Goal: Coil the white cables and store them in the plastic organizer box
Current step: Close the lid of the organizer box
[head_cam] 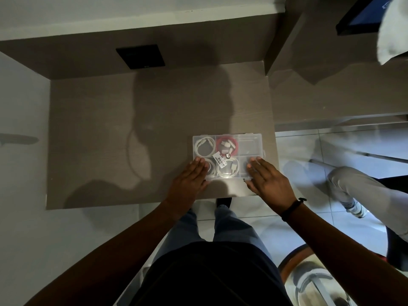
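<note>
The box (pixel 227 156) sits right of centre in the frame, at the bench (pixel 110 140) near edge, lid closed. White cables (pixel 204 146) lie coiled in its left and middle compartments. My left hand (pixel 191 176) and right hand (pixel 268 178) rest flat on the lid's near corners, fingers extended, gripping nothing.

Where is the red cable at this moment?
In the head view the red cable lies coiled in the far middle compartment of the plastic organizer box, right of a white cable, beyond both hands.
</note>
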Demonstrator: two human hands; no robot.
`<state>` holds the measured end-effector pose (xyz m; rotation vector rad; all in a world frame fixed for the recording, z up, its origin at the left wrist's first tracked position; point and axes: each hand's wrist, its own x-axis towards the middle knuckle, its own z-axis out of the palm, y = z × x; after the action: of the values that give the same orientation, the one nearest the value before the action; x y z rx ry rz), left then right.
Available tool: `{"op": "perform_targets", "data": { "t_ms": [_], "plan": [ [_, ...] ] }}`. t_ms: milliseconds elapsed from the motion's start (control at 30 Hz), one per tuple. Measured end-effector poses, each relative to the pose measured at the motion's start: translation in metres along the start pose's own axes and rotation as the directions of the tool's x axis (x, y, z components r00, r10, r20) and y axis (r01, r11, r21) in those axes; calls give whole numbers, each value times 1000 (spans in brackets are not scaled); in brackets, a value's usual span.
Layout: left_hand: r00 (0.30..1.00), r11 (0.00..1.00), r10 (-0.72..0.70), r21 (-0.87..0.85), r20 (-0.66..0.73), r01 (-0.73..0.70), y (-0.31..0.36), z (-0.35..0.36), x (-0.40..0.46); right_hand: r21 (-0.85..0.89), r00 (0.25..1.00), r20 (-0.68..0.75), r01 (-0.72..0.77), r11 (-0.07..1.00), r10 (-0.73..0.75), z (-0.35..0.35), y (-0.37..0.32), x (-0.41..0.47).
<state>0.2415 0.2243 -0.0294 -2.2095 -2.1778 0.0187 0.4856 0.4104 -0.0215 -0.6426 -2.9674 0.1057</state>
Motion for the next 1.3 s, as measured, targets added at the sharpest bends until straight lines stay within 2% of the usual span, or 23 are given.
{"op": "perform_targets", "data": {
  "t_ms": [100,300,433,567,700,867,1000,1300],
  "plan": [
    [998,998,-56,-32,-17,55,3,-5,5,-36,999,-21,25,999,-26,0,0,1],
    [992,984,-109,-146,-58,100,2,-7,5,42,999,23,-47,998,46,-8,-3,6],
    [988,967,-147,-205,40,152,3,-9,3,100,994,60,-100,990,94,-16,-10,11],
    [971,936,-170,-278,170,213,13,-6,-12,125,965,241,-134,983,100,-19,-31,3],
    [949,909,-201,-314,244,274,15,-3,-5,106,940,324,-153,982,112,-14,-41,9],
    [933,895,-251,-305,259,325,-8,-2,42,97,922,358,-194,976,148,-7,-20,59],
    [925,887,-278,-301,261,351,-34,-3,86,63,920,368,-172,983,137,-6,9,106],
    [935,907,-259,-272,242,322,-69,-9,161,59,914,365,-210,976,175,-6,60,169]
  ]
}}
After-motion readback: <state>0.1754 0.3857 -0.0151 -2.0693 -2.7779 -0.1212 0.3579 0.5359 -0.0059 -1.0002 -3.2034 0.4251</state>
